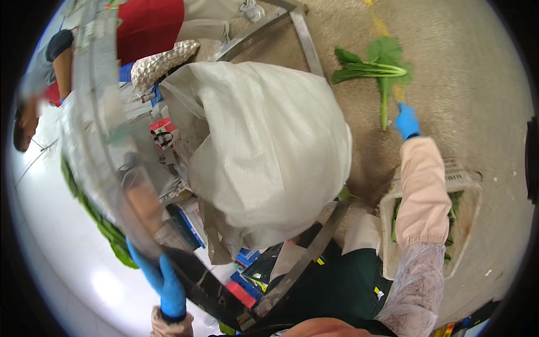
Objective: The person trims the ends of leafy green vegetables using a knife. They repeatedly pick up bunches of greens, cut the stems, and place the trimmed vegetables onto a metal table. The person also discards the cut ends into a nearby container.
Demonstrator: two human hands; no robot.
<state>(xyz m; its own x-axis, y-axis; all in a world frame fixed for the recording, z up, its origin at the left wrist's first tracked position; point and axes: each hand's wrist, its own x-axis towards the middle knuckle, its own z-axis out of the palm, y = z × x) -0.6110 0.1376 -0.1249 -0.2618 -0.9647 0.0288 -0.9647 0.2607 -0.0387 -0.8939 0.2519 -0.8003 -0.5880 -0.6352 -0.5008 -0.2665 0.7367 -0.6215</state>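
Note:
My right hand (407,122), in a blue glove, reaches low over the floor. Its fingers are blurred, and whether they grasp anything is unclear. Just beyond it, a bunch of leafy greens (374,69) lies on the floor across a separate leafy stalk (384,105). My left hand (168,282), also blue-gloved, grips the metal table edge (143,240), thumb and fingers apart around it. Beneath my right forearm stands a pale plastic basket (471,223) holding green leaves (454,206).
A large white woven sack (269,147) bulges under the table between metal frame bars (305,42). Behind it are a net bag of garlic (162,65) and a person's red apron (149,29). Greens (94,219) lie on the white tabletop (54,236). Another person's arm (63,71) shows at upper left.

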